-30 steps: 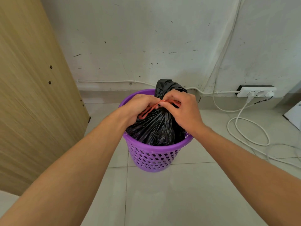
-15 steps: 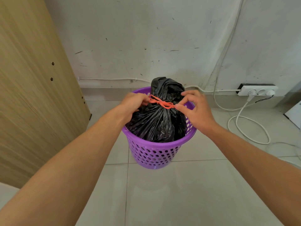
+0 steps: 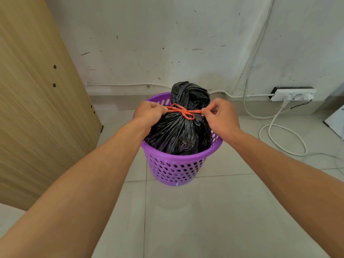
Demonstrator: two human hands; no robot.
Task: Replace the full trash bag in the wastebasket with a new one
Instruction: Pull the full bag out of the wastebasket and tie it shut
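Observation:
A purple perforated wastebasket [image 3: 176,168] stands on the tiled floor near the wall. A full black trash bag [image 3: 178,135] bulges out of it, its neck gathered and standing up above the rim. An orange drawstring [image 3: 183,112] is knotted around that neck. My left hand [image 3: 149,113] grips the drawstring's left end in a closed fist. On the other side, my right hand [image 3: 219,116] pinches the right end between thumb and fingers. The string is stretched taut between the two hands.
A wooden cabinet panel [image 3: 37,101] stands close on the left. A white power strip [image 3: 293,94] sits at the wall on the right, with white cables [image 3: 283,138] looped across the floor. A white object [image 3: 337,121] lies at the right edge.
My hands have moved apart from the middle of the bag's neck to its sides, pulling the orange drawstring ends outward. The knot has tightened.

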